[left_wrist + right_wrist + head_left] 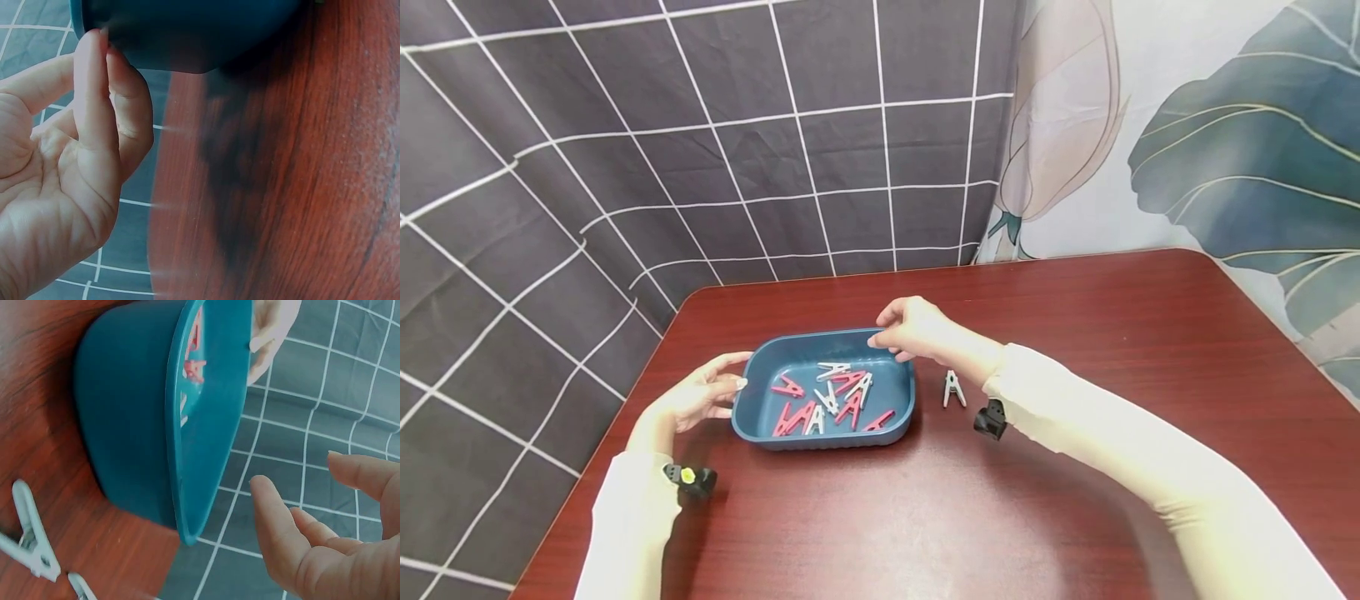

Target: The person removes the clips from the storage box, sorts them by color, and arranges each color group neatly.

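A blue plastic tub (820, 440) holds several red and white clothespins (852, 407). At its left end my left hand (703, 392) pinches the rim, one fingertip over the edge and others lower outside; the left wrist view shows fingertips (94, 40) against the wall. Over the far right corner hovers my right hand (913, 327), its fingers (269, 506) apart and holding nothing, clear of the tub in the right wrist view. A white clothespin (953, 389) lies on the table right of the tub. Part of another pale clothespin (80, 586) shows at the right wrist view's bottom edge.
The reddish-brown wooden table (880, 517) ends behind the tub at a dark grid-patterned cloth (835, 150). A leaf-patterned curtain (1225, 150) hangs at the back right. Both wrists wear small black cameras (991, 419).
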### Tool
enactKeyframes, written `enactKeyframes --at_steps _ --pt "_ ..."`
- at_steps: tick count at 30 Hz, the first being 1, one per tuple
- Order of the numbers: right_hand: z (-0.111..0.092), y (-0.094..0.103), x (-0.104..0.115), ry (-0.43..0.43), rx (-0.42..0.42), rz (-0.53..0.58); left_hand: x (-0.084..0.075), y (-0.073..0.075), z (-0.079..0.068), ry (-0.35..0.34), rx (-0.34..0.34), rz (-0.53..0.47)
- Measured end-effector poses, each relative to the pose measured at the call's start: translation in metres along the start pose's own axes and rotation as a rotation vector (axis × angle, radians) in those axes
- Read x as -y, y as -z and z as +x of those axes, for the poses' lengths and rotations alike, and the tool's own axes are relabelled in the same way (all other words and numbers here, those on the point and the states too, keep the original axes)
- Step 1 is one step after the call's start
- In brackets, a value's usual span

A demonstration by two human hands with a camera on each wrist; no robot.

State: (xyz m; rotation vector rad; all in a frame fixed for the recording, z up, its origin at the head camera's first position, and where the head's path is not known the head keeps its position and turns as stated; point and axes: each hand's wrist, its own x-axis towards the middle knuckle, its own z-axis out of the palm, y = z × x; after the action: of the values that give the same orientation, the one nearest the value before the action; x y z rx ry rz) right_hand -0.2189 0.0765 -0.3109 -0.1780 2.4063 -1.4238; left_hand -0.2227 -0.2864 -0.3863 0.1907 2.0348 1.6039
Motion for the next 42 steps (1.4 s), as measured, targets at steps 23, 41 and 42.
enactKeyframes --at_steps 23,41,42 --pt "0.028 -0.057 -0.015 -0.062 -0.001 -0.433 0.007 -0.001 0.001 -0.026 0.023 -0.028" --pt "0.036 -0.076 -0.027 -0.024 -0.064 -0.524 0.002 0.0 -0.001 -0.025 0.033 -0.026" --pt "0.037 -0.077 -0.028 -0.02 -0.067 -0.539 0.002 0.0 -0.002 -0.024 0.03 -0.024"
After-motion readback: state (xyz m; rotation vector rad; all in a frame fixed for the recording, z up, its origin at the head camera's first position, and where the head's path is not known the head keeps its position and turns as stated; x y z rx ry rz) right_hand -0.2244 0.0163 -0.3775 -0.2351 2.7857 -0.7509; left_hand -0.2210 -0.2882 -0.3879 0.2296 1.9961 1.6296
